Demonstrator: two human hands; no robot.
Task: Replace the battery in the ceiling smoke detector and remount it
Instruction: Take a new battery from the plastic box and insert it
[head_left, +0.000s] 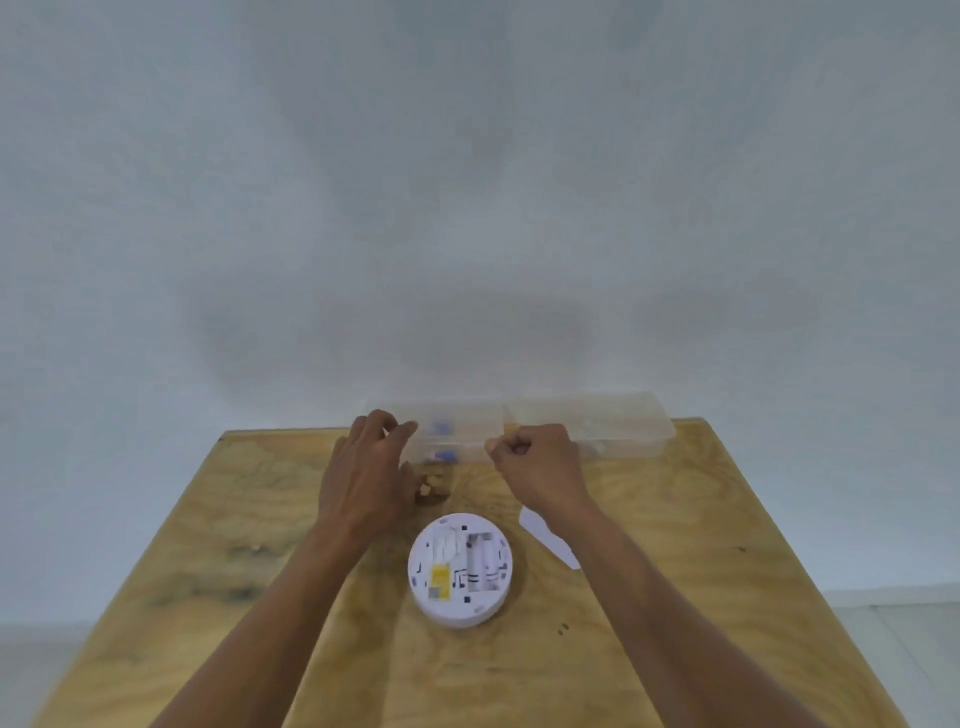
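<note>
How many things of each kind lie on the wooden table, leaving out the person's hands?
Clear plastic boxes: 2
Smoke detector: 1
White cover: 1
Total: 4
Small things inside the boxes and beside the left hand are too blurred to count.

A plywood table (675, 597) carries a smoke detector (460, 569), two clear boxes (592, 423) and a white sheet (545, 532).

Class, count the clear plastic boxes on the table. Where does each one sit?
2. The left box and the right box stand side by side at the table's far edge, behind the hands, which may hide parts.
</note>
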